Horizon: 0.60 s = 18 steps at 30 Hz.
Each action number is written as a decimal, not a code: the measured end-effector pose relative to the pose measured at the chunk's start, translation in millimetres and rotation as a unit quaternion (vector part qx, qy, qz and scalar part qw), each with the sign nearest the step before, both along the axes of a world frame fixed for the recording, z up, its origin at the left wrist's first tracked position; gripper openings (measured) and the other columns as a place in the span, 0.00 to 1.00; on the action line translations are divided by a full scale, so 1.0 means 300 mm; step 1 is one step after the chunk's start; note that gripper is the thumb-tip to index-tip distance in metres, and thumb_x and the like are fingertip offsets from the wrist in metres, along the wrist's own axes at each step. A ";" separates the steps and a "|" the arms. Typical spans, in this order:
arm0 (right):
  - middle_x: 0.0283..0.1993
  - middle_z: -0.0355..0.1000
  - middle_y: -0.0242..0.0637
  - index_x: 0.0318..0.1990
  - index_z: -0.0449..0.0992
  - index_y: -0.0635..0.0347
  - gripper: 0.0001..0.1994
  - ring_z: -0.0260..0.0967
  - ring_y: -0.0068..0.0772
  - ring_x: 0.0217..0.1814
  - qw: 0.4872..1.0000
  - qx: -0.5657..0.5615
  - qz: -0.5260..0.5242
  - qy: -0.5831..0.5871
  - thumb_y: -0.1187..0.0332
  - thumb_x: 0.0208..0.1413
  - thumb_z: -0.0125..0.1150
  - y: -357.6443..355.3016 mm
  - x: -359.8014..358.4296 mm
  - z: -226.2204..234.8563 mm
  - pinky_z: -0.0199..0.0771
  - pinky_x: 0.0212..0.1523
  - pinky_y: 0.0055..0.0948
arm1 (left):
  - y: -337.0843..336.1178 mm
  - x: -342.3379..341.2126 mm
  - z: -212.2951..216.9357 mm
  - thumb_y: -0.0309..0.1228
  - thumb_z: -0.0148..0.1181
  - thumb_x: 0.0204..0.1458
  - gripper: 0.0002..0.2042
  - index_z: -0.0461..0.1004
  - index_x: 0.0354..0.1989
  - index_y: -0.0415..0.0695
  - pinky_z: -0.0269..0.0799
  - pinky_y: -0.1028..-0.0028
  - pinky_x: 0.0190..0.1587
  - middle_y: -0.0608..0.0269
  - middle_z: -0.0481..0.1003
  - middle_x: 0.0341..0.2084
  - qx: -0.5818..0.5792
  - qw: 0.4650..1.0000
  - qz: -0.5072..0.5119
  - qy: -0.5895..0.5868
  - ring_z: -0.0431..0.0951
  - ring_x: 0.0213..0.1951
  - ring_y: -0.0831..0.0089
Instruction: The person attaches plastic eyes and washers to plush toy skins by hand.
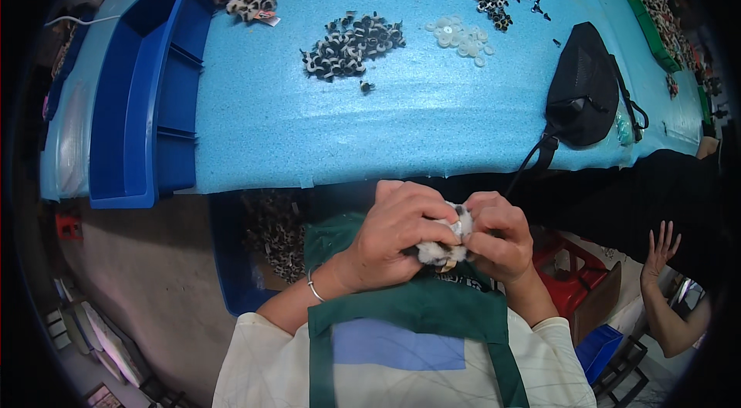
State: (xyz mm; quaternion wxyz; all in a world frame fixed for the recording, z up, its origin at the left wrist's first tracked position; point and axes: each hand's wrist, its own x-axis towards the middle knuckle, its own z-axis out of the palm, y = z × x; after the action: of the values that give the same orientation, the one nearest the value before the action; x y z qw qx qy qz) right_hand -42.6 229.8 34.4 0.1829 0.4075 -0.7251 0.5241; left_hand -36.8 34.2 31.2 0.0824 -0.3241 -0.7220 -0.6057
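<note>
Hold the plush piece (446,242) low over the lap, at 6 o'clock from the tabletop (324,130) edge, pinched between both hands. Left hand (397,234): fingers curled tight across the fabric from 9 o'clock. Right hand (502,237): fingers closed on the opposite edge from 3 o'clock, thumb pressing inward. Keep both grips close together so the small fabric stays taut; judged safest to press with fingertips, not nails. Eye pile (353,45) lies at 12 o'clock on the tabletop, white washers (461,36) just beside at 1 o'clock, bin (147,91) at 10 o'clock, all well apart from the hands.
</note>
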 end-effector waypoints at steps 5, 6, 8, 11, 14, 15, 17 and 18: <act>0.33 0.68 0.41 0.32 0.71 0.65 0.15 0.68 0.41 0.30 0.998 0.056 0.013 0.004 0.82 0.31 0.64 -0.005 -0.025 0.027 0.73 0.34 0.36 | -0.031 -0.007 0.030 0.24 0.68 0.34 0.14 0.74 0.32 0.49 0.56 0.72 0.39 0.68 0.77 0.33 -0.045 0.998 0.027 0.043 0.77 0.37 0.69; 0.33 0.68 0.41 0.32 0.71 0.65 0.15 0.68 0.41 0.30 0.998 0.058 0.013 0.003 0.82 0.31 0.64 -0.005 -0.027 0.027 0.73 0.34 0.36 | -0.037 -0.009 0.033 0.24 0.68 0.34 0.14 0.74 0.32 0.49 0.56 0.72 0.39 0.68 0.77 0.33 -0.043 0.998 0.027 0.042 0.77 0.37 0.69; 0.31 0.68 0.41 0.33 0.71 0.66 0.16 0.68 0.42 0.29 0.996 0.084 0.010 -0.004 0.83 0.31 0.64 -0.005 -0.030 0.023 0.72 0.33 0.36 | -0.047 -0.013 0.036 0.21 0.66 0.32 0.16 0.73 0.33 0.48 0.56 0.71 0.37 0.67 0.76 0.33 -0.060 0.996 0.027 0.054 0.78 0.36 0.69; 0.31 0.68 0.42 0.34 0.70 0.66 0.17 0.67 0.42 0.28 0.993 0.114 0.010 -0.008 0.84 0.30 0.63 -0.007 -0.029 0.032 0.71 0.31 0.36 | -0.050 -0.016 0.041 0.22 0.66 0.32 0.14 0.74 0.31 0.48 0.54 0.73 0.38 0.68 0.78 0.32 -0.102 0.991 0.044 0.073 0.78 0.35 0.70; 0.30 0.68 0.43 0.33 0.70 0.66 0.17 0.66 0.42 0.28 0.993 0.115 0.001 -0.006 0.84 0.29 0.63 -0.003 -0.020 0.028 0.70 0.31 0.36 | -0.039 -0.008 0.053 0.21 0.65 0.31 0.14 0.75 0.31 0.45 0.57 0.72 0.37 0.65 0.78 0.32 -0.116 0.986 0.068 0.098 0.78 0.34 0.68; 0.30 0.68 0.43 0.33 0.70 0.66 0.17 0.66 0.42 0.28 0.993 0.115 0.000 -0.006 0.84 0.29 0.63 -0.003 -0.021 0.027 0.70 0.31 0.36 | -0.031 0.001 0.049 0.21 0.65 0.31 0.14 0.75 0.31 0.45 0.57 0.72 0.37 0.65 0.78 0.32 -0.116 0.986 0.067 0.099 0.78 0.34 0.68; 0.30 0.67 0.42 0.34 0.70 0.66 0.18 0.65 0.42 0.28 0.993 0.115 -0.019 -0.025 0.84 0.29 0.63 -0.003 -0.022 0.020 0.68 0.30 0.36 | -0.013 0.020 0.022 0.21 0.66 0.31 0.16 0.73 0.33 0.41 0.61 0.68 0.37 0.61 0.75 0.33 -0.076 0.987 0.080 0.121 0.77 0.36 0.66; 0.30 0.67 0.42 0.34 0.70 0.66 0.18 0.65 0.42 0.28 0.993 0.115 -0.020 -0.024 0.84 0.29 0.63 -0.005 -0.021 0.013 0.68 0.30 0.36 | -0.003 0.016 0.005 0.21 0.66 0.31 0.16 0.73 0.33 0.40 0.63 0.67 0.36 0.60 0.74 0.33 -0.052 0.987 0.083 0.128 0.77 0.36 0.64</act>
State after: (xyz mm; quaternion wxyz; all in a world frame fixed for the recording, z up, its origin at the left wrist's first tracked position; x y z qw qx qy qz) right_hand -48.9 228.5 38.5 0.1278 0.3986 -0.7927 0.4432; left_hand -31.9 33.4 32.6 0.2072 -0.3415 -0.7606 -0.5118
